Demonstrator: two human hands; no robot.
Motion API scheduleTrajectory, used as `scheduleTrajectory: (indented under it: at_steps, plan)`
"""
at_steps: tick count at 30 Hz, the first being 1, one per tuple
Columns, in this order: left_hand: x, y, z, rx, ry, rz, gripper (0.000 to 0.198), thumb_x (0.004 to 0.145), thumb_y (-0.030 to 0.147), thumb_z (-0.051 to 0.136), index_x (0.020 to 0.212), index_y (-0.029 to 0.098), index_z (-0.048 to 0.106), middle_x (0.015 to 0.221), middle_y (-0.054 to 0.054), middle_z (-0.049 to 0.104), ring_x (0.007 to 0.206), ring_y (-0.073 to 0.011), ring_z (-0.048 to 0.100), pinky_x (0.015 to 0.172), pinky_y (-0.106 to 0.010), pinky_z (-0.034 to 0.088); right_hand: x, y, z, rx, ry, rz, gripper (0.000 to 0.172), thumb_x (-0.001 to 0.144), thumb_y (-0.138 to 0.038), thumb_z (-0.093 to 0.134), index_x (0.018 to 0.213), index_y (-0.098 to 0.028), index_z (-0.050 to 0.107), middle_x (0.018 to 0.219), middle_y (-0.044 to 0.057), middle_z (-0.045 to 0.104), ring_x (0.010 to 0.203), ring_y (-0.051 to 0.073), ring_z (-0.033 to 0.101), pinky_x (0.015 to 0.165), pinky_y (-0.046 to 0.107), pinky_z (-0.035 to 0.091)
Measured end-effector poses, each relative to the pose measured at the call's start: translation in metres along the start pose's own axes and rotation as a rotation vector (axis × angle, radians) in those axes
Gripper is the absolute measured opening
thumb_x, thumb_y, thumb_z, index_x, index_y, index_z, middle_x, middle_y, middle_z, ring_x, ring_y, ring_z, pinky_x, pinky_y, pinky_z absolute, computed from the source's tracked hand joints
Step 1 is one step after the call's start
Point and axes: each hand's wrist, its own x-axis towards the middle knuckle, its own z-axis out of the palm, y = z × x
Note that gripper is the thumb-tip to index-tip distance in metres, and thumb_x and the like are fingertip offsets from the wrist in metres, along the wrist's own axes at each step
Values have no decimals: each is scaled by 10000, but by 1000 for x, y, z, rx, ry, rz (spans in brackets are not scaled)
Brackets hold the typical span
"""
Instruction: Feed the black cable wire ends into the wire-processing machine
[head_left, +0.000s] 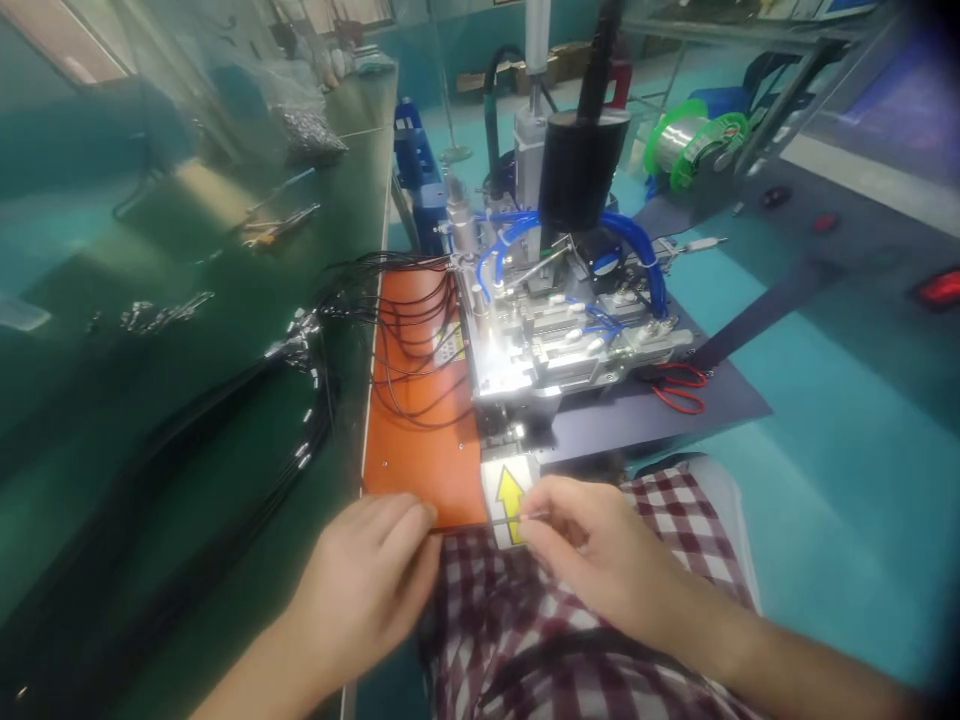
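A thin black cable (466, 526) runs nearly straight between my hands, across the near edge of an orange plate (420, 460). My left hand (375, 560) is closed on it at the left, thumb and fingers pressed together. In a pinch, my right hand (592, 530) grips its other end, in front of a white label with a yellow arrow (510, 490). The cable's tip at the right fingers is too small to make out. Beyond the plate stands a metal machine (540, 360) with blue air tubes, and several black cables (409, 350) droop from its left side.
Bundles of black cables with metal ends (300, 340) lie on the green table (352, 200) at left. Pliers (277, 228) rest farther back. A green wire spool (694, 145) stands behind the machine. Red-handled scissors (681, 388) lie at its right.
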Motion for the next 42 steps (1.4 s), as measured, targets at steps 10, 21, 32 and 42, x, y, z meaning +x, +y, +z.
scheduleTrajectory:
  at_steps: [10,21,32,42]
  plan:
    - [28,32,14,-690,-219,-382,183,970,277,405,912,230,572,678,28,572,576,-115,519,526,-218,405,7,7,-7,206,24,135,75,801,-152,620,845,-182,673,556,-54,584,484,94,566,480,196,425]
    - [25,39,25,-672,-37,-363,114,920,211,493,963,235,596,859,-22,653,757,-156,619,664,-245,496,6,15,0,258,31,165,93,841,-187,565,778,-177,633,552,-50,549,478,80,550,457,174,429]
    - [28,42,21,-894,-60,-465,106,900,245,536,827,215,607,754,0,627,692,-132,578,607,-216,467,13,15,-8,224,-48,-108,146,882,-112,496,826,-175,614,716,-24,563,549,72,548,534,194,458]
    - [39,27,6,-1156,-478,-631,202,853,336,593,831,153,677,640,-17,654,503,-116,603,488,-212,480,30,20,-25,-619,-39,-875,282,973,-152,403,868,-204,660,834,-11,644,623,93,528,581,242,387]
